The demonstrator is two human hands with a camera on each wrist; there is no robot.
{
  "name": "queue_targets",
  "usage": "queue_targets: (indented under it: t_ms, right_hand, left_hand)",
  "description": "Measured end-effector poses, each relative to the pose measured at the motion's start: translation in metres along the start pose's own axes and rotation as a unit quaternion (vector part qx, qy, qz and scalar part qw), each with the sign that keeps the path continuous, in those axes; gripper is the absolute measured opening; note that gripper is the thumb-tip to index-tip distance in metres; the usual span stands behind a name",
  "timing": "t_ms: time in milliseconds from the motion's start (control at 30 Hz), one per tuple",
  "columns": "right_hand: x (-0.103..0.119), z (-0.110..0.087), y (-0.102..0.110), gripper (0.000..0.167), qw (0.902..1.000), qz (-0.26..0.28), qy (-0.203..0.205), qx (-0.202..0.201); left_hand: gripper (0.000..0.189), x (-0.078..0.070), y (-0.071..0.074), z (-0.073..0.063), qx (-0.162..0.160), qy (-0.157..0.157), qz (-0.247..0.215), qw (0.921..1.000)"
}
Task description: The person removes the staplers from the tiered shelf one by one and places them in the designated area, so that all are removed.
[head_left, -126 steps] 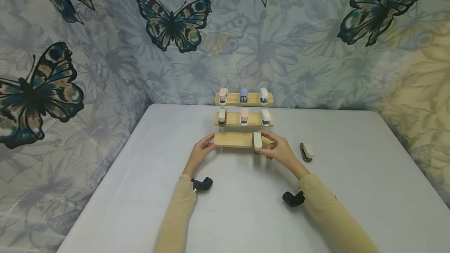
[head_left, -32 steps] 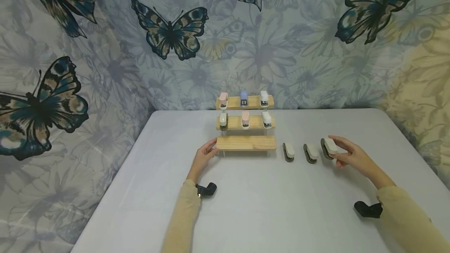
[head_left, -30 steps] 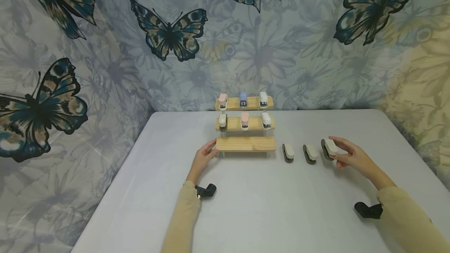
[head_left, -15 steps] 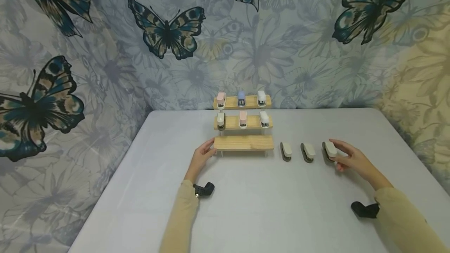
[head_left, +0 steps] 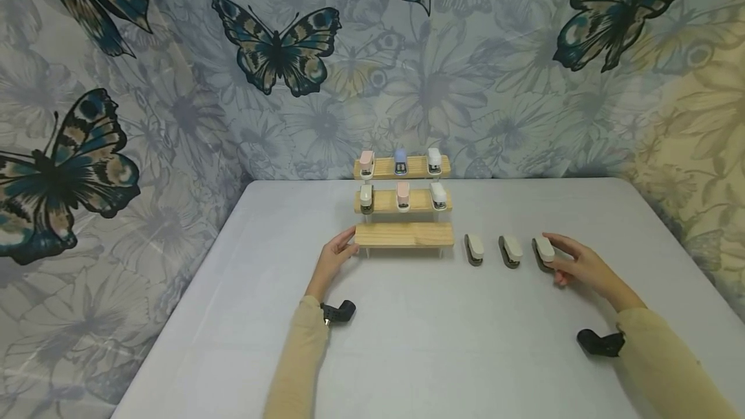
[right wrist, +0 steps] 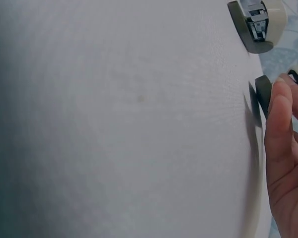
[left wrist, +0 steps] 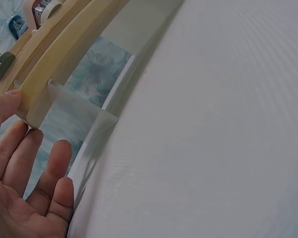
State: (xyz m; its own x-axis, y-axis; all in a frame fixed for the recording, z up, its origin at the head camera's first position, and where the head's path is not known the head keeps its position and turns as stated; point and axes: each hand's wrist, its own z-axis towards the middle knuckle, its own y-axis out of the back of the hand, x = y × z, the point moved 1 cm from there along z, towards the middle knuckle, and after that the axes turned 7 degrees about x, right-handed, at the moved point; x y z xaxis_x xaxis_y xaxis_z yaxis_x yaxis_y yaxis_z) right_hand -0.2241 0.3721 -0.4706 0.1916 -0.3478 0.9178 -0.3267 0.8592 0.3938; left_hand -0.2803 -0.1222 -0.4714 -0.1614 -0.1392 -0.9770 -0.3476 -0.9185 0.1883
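Note:
My left hand [head_left: 333,260] holds the left end of the bottom board of a three-tier wooden display stand [head_left: 401,235]; in the left wrist view the thumb and fingertips pinch the wooden board [left wrist: 37,94] while the other fingers hang below. With thumb and fingers my right hand [head_left: 588,271] grips a cream mini stapler [head_left: 544,249] with a dark base, low over the table at the right. Whether its base touches the cloth is hard to tell. Two similar staplers, a middle one [head_left: 511,250] and a left one [head_left: 474,249], stand in line with it.
Several mini staplers, including a pink stapler [head_left: 403,194] and a blue stapler [head_left: 400,160], stand on the upper two boards. A white cloth covers the table [head_left: 442,341]. Behind it hangs butterfly-patterned fabric [head_left: 326,115].
A stapler at the bottom board's right end has left the stand, and three are now at its right. The right hand moved right, then lowered its stapler slightly. The left hand kept its hold.

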Motion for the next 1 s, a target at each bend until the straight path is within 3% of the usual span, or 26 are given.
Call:
queue_targets:
  t_ms: [367, 767, 1000]
  right_hand:
    - [-0.0017, 0.0013, 0.0052, 0.058, 0.9995, -0.010, -0.021, 0.021]
    - [-0.0019, 0.0007, 0.0059, 0.061, 0.9974, 0.043, -0.045, 0.035]
    - [-0.0006, -0.0022, 0.0041, 0.063, 0.9973, 0.036, -0.051, 0.039]
  left_hand:
    - [0.047, 0.0000, -0.0008, 0.0005, -0.002, 0.005, 0.006, 1.0000]
    - [0.046, 0.0006, 0.0006, 0.0022, -0.004, -0.006, 0.006, 1.0000]
    - [0.047, 0.0013, 0.0010, 0.0016, -0.003, -0.001, -0.001, 1.0000]
